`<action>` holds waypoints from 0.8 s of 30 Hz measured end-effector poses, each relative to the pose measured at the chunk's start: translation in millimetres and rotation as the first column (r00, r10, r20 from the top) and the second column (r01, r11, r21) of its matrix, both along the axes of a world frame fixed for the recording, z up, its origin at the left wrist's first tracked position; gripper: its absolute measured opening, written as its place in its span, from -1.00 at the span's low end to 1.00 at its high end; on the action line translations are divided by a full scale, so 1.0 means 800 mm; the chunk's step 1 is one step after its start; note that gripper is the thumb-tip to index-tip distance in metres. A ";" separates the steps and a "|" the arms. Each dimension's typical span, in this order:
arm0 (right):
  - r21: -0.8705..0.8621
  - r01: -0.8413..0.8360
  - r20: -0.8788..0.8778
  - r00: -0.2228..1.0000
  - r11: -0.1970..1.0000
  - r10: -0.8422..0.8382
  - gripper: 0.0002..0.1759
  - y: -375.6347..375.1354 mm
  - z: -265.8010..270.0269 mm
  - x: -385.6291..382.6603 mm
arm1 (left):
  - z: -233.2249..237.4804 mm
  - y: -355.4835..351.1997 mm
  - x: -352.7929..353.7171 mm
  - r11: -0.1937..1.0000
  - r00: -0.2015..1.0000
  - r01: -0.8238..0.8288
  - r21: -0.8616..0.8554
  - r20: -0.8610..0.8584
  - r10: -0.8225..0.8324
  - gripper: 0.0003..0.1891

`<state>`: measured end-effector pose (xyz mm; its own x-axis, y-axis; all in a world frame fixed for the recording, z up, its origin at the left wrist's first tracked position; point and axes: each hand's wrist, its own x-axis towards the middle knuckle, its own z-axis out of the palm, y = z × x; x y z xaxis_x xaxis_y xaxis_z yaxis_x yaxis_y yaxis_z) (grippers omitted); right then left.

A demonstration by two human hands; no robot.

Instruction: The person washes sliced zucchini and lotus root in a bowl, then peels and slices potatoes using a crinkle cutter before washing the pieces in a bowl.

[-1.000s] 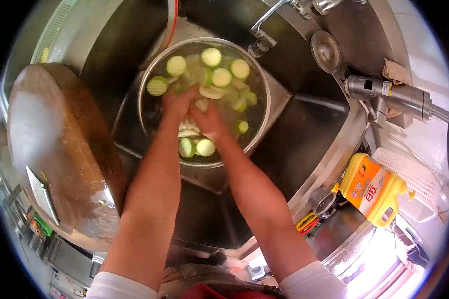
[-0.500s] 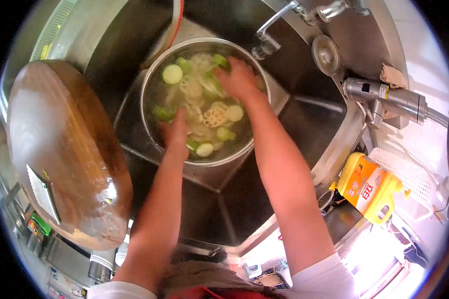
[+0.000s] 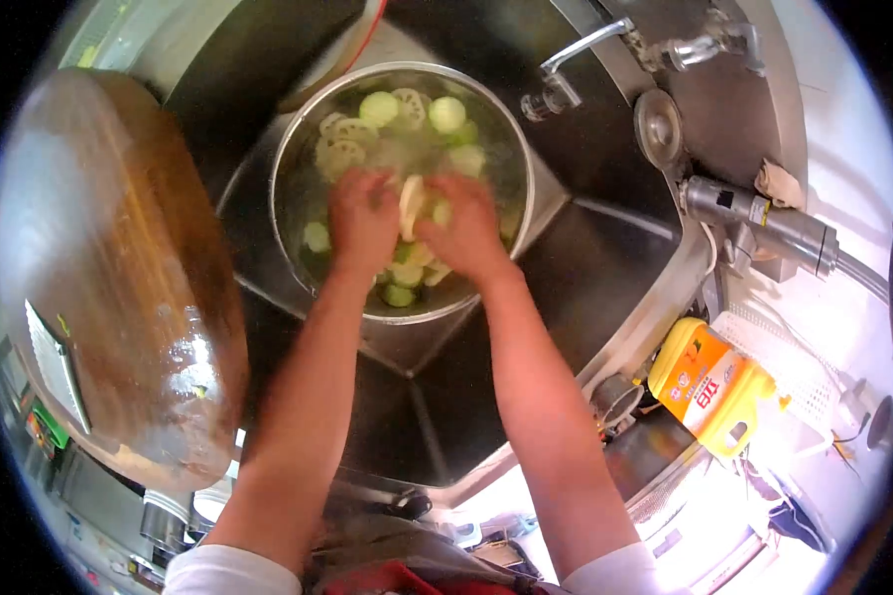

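A round metal basin (image 3: pixel 280 149) of cloudy water holds pale lotus root slices (image 3: pixel 339 156) and round light-green vegetable slices (image 3: pixel 378 109). Both hands are in the basin, close together near its middle. My left hand (image 3: pixel 363 220) has its fingers curled inward, blurred and partly under the water. Facing it, my right hand (image 3: pixel 463 226) is curled too, its thumb toward the left hand. A few pale slices (image 3: pixel 410 208) are gathered upright between the two hands. Some fingertips are hidden by water and slices.
The basin stands in a dark metal sink (image 3: pixel 605 278). A faucet (image 3: pixel 556 94) reaches over its back right. At left is a thick round wooden chopping board (image 3: pixel 129 258) with a cleaver (image 3: pixel 58 367) on it. A yellow detergent jug (image 3: pixel 709 387) stands at right.
My hands have come together from opposite sides of the basin to its middle, gathering slices between them. The floating slices have shifted. The view has turned slightly.
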<state>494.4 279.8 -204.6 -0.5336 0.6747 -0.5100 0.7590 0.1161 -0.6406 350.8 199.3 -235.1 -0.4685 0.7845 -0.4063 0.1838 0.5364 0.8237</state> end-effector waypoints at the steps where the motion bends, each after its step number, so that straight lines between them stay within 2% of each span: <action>1: 0.147 -0.098 0.181 0.981 0.984 0.071 -0.04 -0.027 0.012 0.004 | 0.020 -0.023 0.012 0.979 0.924 0.184 -0.084 -0.324 -0.201 -0.51; 2: 0.270 -0.222 0.360 0.926 0.937 0.116 0.04 -0.042 0.019 0.006 | 0.031 -0.037 0.018 0.923 0.707 0.317 -0.217 -0.595 -0.383 -0.43; 3: 0.113 -0.236 0.412 0.895 0.965 0.171 0.23 -0.046 0.015 0.009 | 0.032 -0.040 0.019 0.882 0.732 0.343 -0.322 -0.497 -0.466 -0.26; 4: 0.110 -0.276 0.415 0.886 0.955 0.208 0.24 -0.046 0.002 0.013 | 0.037 -0.041 0.020 0.825 0.746 0.375 -0.423 -0.391 -0.539 -0.08; 6: 0.093 -0.357 0.425 0.858 0.929 0.288 0.27 -0.043 -0.035 0.021 | 0.050 -0.044 0.025 0.717 0.742 0.428 -0.551 -0.239 -0.627 0.04; 7: 0.089 -0.285 0.386 0.893 0.954 0.231 0.18 -0.034 -0.059 0.015 | 0.036 -0.040 0.028 0.773 0.773 0.377 -0.510 -0.287 -0.566 0.09; 9: 0.187 -0.174 0.176 0.974 0.967 0.142 -0.06 -0.009 -0.079 0.019 | 0.009 -0.008 0.024 0.798 0.828 0.365 -0.479 -0.225 -0.513 0.11; 10: 0.228 -0.110 0.065 0.993 0.967 0.098 -0.17 0.003 -0.081 0.020 | -0.020 0.001 0.029 0.848 0.797 0.312 -0.429 -0.368 -0.479 0.03; 11: 0.060 -0.088 0.251 0.965 0.994 0.071 -0.14 0.020 -0.070 0.014 | -0.049 0.009 0.034 0.891 0.749 0.258 -0.374 -0.505 -0.429 -0.04; 14: 0.345 0.057 0.021 0.997 0.937 -0.069 -0.47 0.020 -0.140 0.036 | -0.016 0.046 -0.001 0.871 0.911 0.252 -0.421 -0.200 -0.360 -0.29; 15: 0.319 0.195 -0.048 0.981 0.927 -0.190 -0.44 0.006 -0.133 0.036 | -0.035 0.033 -0.009 0.945 0.888 0.241 -0.221 -0.342 -0.307 -0.57; 17: 0.264 0.467 -0.200 0.883 0.844 -0.426 -0.37 -0.008 -0.098 0.015 | -0.026 0.022 -0.001 0.999 0.943 -0.014 0.041 -0.331 0.027 -0.69; 18: 0.245 0.411 -0.050 0.910 0.878 -0.411 -0.40 -0.012 -0.084 0.007 | -0.022 0.015 0.000 0.974 0.936 -0.147 0.171 -0.295 0.193 -0.74; 19: 0.211 0.357 0.104 0.917 0.910 -0.384 -0.42 -0.020 -0.069 0.001 | -0.034 0.003 0.005 0.947 0.940 -0.257 0.191 -0.176 0.291 -0.79; 20: 0.165 0.306 0.257 0.905 0.938 -0.340 -0.44 -0.026 -0.055 -0.003 | -0.049 -0.014 0.008 0.957 0.923 -0.248 0.152 -0.264 0.281 -0.77; 21: 0.092 0.084 0.404 0.908 0.992 -0.114 -0.44 -0.020 -0.027 -0.004 | -0.066 -0.033 0.011 0.964 0.898 -0.242 0.112 -0.350 0.266 -0.75; 24: 0.205 0.172 0.348 0.907 0.964 -0.236 -0.50 0.012 0.026 -0.012 | -0.031 -0.037 -0.007 0.904 0.885 -0.403 -0.144 -0.311 0.345 -0.54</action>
<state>484.9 289.6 -183.9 -0.1725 0.8403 -0.5140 0.9546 0.0139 -0.2976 345.5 169.5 -260.0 -0.8250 0.4449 -0.3485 0.1378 0.7564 0.6395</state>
